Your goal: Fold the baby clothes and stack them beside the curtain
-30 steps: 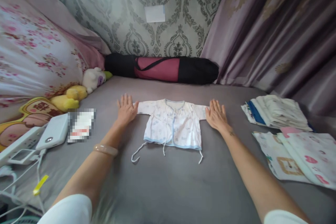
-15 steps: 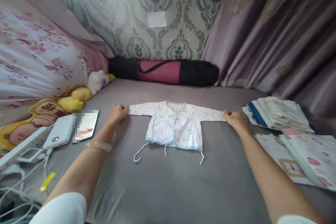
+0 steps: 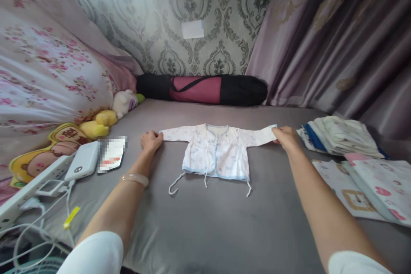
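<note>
A small white baby shirt [image 3: 215, 154] with pale blue trim and a faint print lies spread on the grey bed sheet [image 3: 205, 222]. Its sleeves stretch out to both sides, and thin white tie strings hang from its lower edge. My left hand [image 3: 151, 141], a pale bangle on the wrist, pinches the cuff of the left-side sleeve. At the other cuff, my right hand [image 3: 285, 138] is closed on the fabric, and that sleeve end looks slightly raised.
Folded clothes [image 3: 345, 137] and printed cloths [image 3: 379, 188] lie at the right. At the left are a phone [image 3: 112, 154], a white power bank [image 3: 81, 160], a power strip [image 3: 35, 192], cables and plush toys [image 3: 96, 125]. A black and maroon long bag [image 3: 195, 89] rests along the wall.
The right-hand sleeve end has risen and now angles upward, with my right hand a little higher. My left hand still holds its cuff. The whole view has shifted slightly.
</note>
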Action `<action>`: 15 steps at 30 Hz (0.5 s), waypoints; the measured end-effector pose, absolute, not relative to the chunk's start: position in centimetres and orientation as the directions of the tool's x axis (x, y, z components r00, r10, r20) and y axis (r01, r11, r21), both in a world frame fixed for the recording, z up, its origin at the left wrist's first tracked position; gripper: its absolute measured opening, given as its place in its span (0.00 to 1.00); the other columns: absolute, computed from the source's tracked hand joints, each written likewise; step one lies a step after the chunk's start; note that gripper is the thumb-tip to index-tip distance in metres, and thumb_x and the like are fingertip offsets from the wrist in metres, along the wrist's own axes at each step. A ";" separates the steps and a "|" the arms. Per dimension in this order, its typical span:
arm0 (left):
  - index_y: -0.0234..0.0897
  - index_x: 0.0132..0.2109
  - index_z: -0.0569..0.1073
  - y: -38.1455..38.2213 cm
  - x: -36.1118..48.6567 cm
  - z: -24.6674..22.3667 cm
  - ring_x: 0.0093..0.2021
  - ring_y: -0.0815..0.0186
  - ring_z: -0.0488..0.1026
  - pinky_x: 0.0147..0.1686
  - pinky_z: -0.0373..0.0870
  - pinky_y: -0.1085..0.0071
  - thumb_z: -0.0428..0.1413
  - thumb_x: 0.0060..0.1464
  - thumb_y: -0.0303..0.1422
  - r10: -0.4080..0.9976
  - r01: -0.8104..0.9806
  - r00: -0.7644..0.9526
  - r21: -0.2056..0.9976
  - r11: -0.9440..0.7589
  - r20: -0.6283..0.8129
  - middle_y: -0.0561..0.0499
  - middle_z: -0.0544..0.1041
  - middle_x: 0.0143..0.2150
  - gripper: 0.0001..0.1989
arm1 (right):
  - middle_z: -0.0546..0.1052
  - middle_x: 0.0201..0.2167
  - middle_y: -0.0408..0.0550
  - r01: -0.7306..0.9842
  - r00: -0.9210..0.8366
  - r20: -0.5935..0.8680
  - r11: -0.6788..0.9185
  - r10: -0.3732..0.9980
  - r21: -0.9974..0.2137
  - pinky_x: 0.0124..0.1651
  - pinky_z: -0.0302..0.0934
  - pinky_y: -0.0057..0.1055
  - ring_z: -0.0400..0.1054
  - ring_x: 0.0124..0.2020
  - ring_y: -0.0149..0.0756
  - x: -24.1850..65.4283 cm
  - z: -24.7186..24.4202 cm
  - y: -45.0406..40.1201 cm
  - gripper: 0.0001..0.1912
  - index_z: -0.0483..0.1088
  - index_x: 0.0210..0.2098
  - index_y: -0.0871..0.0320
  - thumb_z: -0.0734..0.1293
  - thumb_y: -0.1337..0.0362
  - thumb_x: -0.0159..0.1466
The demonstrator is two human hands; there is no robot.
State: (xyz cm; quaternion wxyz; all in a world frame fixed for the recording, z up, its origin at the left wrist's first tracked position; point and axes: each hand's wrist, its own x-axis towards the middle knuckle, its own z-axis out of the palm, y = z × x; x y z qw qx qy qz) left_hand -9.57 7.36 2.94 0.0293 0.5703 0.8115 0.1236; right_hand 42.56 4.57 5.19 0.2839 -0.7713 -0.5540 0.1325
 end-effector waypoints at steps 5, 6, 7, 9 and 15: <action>0.29 0.48 0.75 6.4 -8.5 2.3 0.54 0.45 0.66 0.53 0.62 0.55 0.43 0.62 0.43 0.875 0.879 -0.443 0.285 0.382 0.193 0.30 0.70 0.52 0.24 | 0.80 0.32 0.58 0.653 0.495 0.082 -0.308 0.865 -0.692 0.30 0.69 0.40 0.76 0.31 0.49 38.1 8.4 5.5 0.20 0.75 0.47 0.60 0.58 0.57 0.64; 0.29 0.48 0.75 6.4 -8.4 2.3 0.54 0.45 0.66 0.53 0.62 0.55 0.43 0.62 0.43 0.875 0.879 -0.442 0.288 0.380 0.197 0.30 0.70 0.52 0.24 | 0.80 0.34 0.58 0.625 0.496 0.089 -0.285 0.864 -0.727 0.31 0.69 0.40 0.76 0.33 0.50 37.0 9.1 5.7 0.20 0.74 0.48 0.59 0.59 0.57 0.64; 0.29 0.48 0.75 6.3 -8.4 2.2 0.54 0.45 0.66 0.53 0.62 0.55 0.43 0.62 0.43 0.875 0.879 -0.442 0.291 0.379 0.196 0.30 0.70 0.52 0.24 | 0.80 0.35 0.58 0.599 0.495 0.094 -0.261 0.864 -0.757 0.31 0.69 0.40 0.76 0.34 0.51 35.9 9.6 5.9 0.20 0.73 0.49 0.59 0.59 0.58 0.63; 0.29 0.48 0.75 6.4 -8.5 2.2 0.54 0.45 0.66 0.53 0.62 0.55 0.43 0.62 0.42 0.878 0.878 -0.439 0.299 0.374 0.192 0.31 0.70 0.52 0.23 | 0.79 0.38 0.58 0.566 0.480 0.110 -0.212 0.870 -0.797 0.32 0.69 0.40 0.75 0.35 0.50 33.6 10.5 6.2 0.20 0.72 0.50 0.60 0.59 0.58 0.63; 0.29 0.47 0.76 6.5 -8.7 1.8 0.53 0.46 0.66 0.53 0.63 0.55 0.45 0.62 0.41 0.865 0.872 -0.445 0.331 0.360 0.233 0.31 0.70 0.50 0.22 | 0.78 0.39 0.55 0.613 0.411 0.173 -0.131 0.895 -0.779 0.36 0.66 0.32 0.73 0.36 0.41 26.5 10.5 7.4 0.14 0.70 0.42 0.60 0.62 0.59 0.61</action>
